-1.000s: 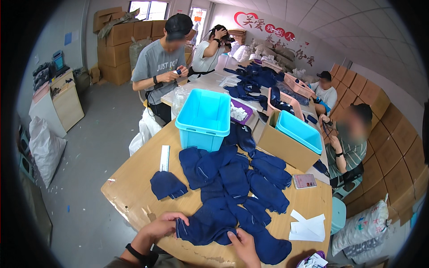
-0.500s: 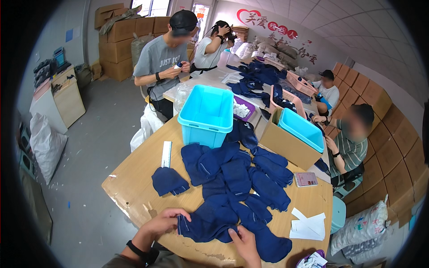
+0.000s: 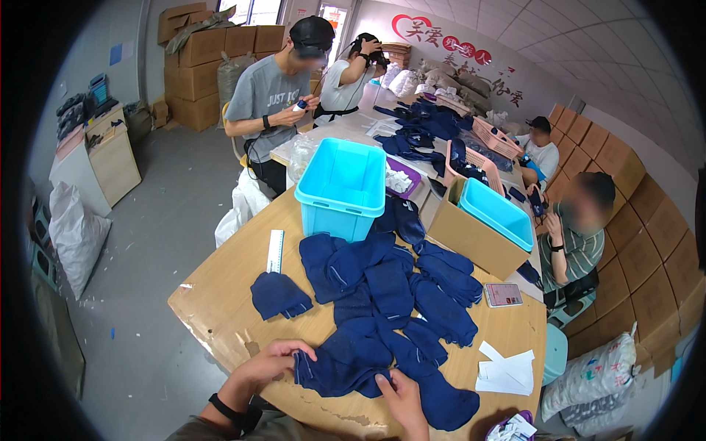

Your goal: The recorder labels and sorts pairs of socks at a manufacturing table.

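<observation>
A dark navy knitted piece that looks like a sock (image 3: 344, 361) lies stretched between my two hands at the near edge of the table. My left hand (image 3: 273, 360) pinches its left end between thumb and fingers. At its right end, the thumb of my right hand (image 3: 401, 398) presses on the fabric, the other fingers mostly hidden below. More navy socks (image 3: 388, 290) form a loose pile just beyond, some showing pale stitch lines. Apart from the pile, to the left, lies a folded navy piece (image 3: 280, 295) beside a white ruler (image 3: 275, 251).
A turquoise bin (image 3: 340, 217) stands behind the pile; a cardboard box (image 3: 471, 237) holds another turquoise bin (image 3: 496, 213). On the right are a phone (image 3: 504, 295), white paper slips (image 3: 506, 370) and a purple basket (image 3: 509, 426). Co-workers sit or stand along the table's far part.
My hands keep almost the same hold on the navy sock. At the right, the co-worker in the striped shirt has raised a hand toward the face. The grey-shirted co-worker's hands have shifted slightly.
</observation>
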